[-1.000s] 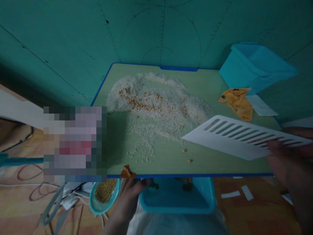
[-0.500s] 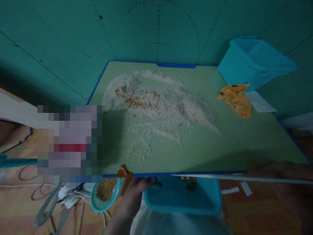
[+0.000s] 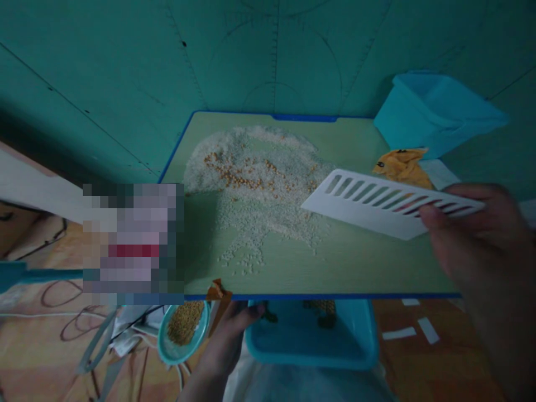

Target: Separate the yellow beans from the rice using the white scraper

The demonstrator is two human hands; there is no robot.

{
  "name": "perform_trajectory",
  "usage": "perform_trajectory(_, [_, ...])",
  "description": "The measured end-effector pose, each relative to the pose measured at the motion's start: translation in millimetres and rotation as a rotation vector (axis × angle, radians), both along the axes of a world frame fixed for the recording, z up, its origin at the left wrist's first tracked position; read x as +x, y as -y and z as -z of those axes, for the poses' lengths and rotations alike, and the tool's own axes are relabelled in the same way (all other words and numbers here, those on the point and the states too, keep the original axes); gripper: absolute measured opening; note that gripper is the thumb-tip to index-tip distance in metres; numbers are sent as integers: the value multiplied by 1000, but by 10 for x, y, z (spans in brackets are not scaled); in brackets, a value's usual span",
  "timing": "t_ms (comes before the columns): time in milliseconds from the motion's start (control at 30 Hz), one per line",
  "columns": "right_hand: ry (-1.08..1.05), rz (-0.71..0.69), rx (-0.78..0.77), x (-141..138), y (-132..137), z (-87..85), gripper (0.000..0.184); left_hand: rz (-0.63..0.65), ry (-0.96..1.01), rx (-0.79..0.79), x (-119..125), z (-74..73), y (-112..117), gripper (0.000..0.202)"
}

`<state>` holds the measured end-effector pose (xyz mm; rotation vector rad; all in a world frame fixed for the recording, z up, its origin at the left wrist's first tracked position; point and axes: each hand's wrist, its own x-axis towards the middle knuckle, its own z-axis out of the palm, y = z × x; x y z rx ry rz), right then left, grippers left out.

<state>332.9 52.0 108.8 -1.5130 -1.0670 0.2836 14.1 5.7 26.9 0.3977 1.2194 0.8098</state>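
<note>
"Against the green wall (image 3: 125, 67), what takes up most room?"

"The worktop (image 3: 377, 268), pale with a blue edge. Spread over its left and middle is a heap of white grains (image 3: 288, 148)."

"Next in size?"

"A blue tub (image 3: 301, 338) below the near edge, and a turquoise bin (image 3: 414, 117) at the far right corner."

"And the hands?"

"The right hand (image 3: 481, 240) has its fingers closed on the right end of a white slotted plate (image 3: 368, 215), thumb on the near face, the others behind. The plate is tilted, its pointed end in front of the heap's right side; whether it touches the grains, I can't tell."

"The left hand (image 3: 230, 335)?"

"At the tub's left rim, thumb laid over it. The other fingers are hidden, so how far they are bent or whether they grip I can't tell. Just left is a round bowl (image 3: 178, 352) of brownish grain."

"Smaller still?"

"An orange cloth (image 3: 406, 167) behind the plate, then yellow beans (image 3: 238, 180) scattered among the white grains."
</note>
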Motion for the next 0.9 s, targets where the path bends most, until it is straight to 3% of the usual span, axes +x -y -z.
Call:
perform_trajectory(133, [-100, 18, -83, -114, 125, -107, 47, -26, 3, -15, -37, 15, 9, 16])
perform_trajectory(300, [-181, 79, -67, -187, 211, -185, 49, -45, -5, -16, -42, 91, 3, 18])
perform_trajectory(467, [-154, 89, -141, -205, 193, -196, 46, -10, -4, -22, -20, 75, -6, 23])
perform_trajectory(600, [-223, 101, -109, -169, 234, -155, 49, -46, 6, -44, -32, 84, 4, 25])
perform_trajectory(767, [-114, 98, -59, -100, 289, -75, 45, -50, -7, -22, -36, 108, 10, 20])
perform_trajectory(900, [-167, 165, -145, -107, 396, -87, 40, -39, 30, -12, -29, 111, 8, 19])
